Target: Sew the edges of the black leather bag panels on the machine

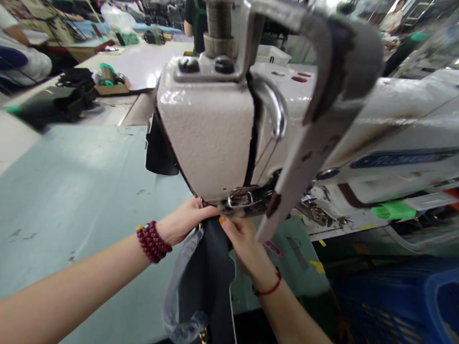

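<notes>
A dark leather-like panel hangs from under the head of a white sewing machine toward me. My left hand grips its upper left edge, thumb on top, with the fingertips partly hidden behind the machine head. On the panel's right edge my right hand pinches the material between thumb and fingers. A handle wrapped in clear plastic is fixed to the panel by gold-coloured metal fittings. The machine head hides the needle area.
A pale green work surface spreads to the left. Another dark piece lies behind the machine head. Pink thread snips rest at right, above a blue crate. Black pieces and a small box sit farther back. Other people are beyond.
</notes>
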The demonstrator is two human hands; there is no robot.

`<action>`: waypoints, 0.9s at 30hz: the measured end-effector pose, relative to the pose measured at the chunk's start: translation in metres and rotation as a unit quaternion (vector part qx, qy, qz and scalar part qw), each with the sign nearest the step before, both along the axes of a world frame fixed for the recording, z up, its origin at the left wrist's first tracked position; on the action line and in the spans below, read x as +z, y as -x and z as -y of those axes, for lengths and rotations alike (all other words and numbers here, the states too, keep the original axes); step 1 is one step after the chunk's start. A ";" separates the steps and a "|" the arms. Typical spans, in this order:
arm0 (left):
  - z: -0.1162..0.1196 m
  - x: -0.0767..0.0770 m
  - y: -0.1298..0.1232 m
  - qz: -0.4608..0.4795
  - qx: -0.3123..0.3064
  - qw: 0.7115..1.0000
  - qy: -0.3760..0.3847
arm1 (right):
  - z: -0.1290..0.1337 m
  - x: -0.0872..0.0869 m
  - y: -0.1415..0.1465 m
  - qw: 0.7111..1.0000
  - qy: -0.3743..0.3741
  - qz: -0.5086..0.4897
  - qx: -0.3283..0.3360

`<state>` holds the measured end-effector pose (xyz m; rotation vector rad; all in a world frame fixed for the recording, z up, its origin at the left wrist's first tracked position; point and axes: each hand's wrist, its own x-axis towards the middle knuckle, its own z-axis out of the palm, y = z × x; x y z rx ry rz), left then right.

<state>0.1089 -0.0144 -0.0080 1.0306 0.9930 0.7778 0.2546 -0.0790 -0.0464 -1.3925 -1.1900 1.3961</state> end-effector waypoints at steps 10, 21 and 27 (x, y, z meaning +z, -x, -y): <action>0.014 -0.004 -0.007 0.006 -0.007 1.000 -0.008 | -0.013 0.016 -0.040 0.990 0.002 0.057 0.127; 0.082 -0.074 0.052 -0.205 0.154 0.951 -0.174 | 0.034 0.010 -0.059 0.979 0.085 -0.013 0.187; 0.109 -0.082 0.037 -0.174 0.025 0.973 -0.147 | 0.057 -0.009 -0.038 0.987 0.088 -0.092 0.100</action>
